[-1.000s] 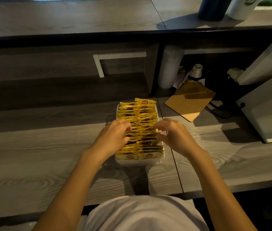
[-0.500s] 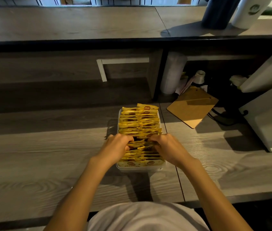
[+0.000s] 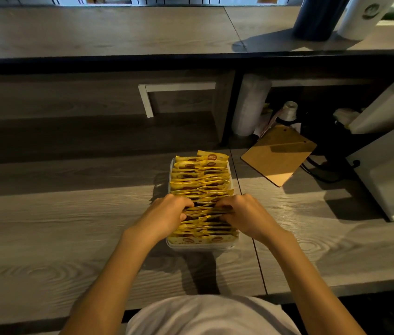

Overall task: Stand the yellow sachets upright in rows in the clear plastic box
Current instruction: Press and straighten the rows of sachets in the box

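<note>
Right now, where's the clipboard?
Head view: the brown clipboard lies on the desk, to the right of and beyond the clear plastic box, apart from it.

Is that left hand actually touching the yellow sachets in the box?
Touching. The head view shows the left hand curled in among the yellow sachets, gripping them with no gap; the right hand does the same from the other side.

Glossy yellow sachets (image 3: 200, 175) fill a clear plastic box (image 3: 200, 246) on a matt grey wood-grain counter (image 3: 58, 226).
</note>
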